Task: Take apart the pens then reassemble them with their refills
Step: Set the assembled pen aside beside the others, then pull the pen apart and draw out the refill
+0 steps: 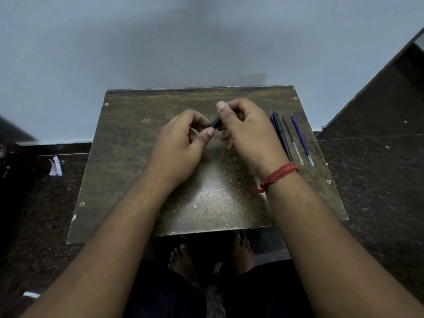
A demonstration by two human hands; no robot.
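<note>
Dark trousers and your bare feet (183,260) showed nearest, under the near edge of the small wooden table (128,184). Both your forearms reached forward over its worn, scuffed top, and a red thread band (278,175) circled your right wrist. Above the middle of the table your two hands met. Your left hand (181,143) had its fingers curled in, thumb and fingers pinching one end of a short dark pen piece (215,122). Your right hand (247,131) gripped the other end, thumb lying along its top and the fingers wrapped beneath. How much of the piece lay hidden inside either hand could not be told. Just right of your right hand, on the table's right side, a dark pen (282,136) lay lengthwise, partly covered by your wrist at its near end. Beside it lay a thin black refill (292,141) and then a blue refill (302,140), the three close together and roughly parallel. Beyond the table's far edge rose a pale grey wall (160,42).
</note>
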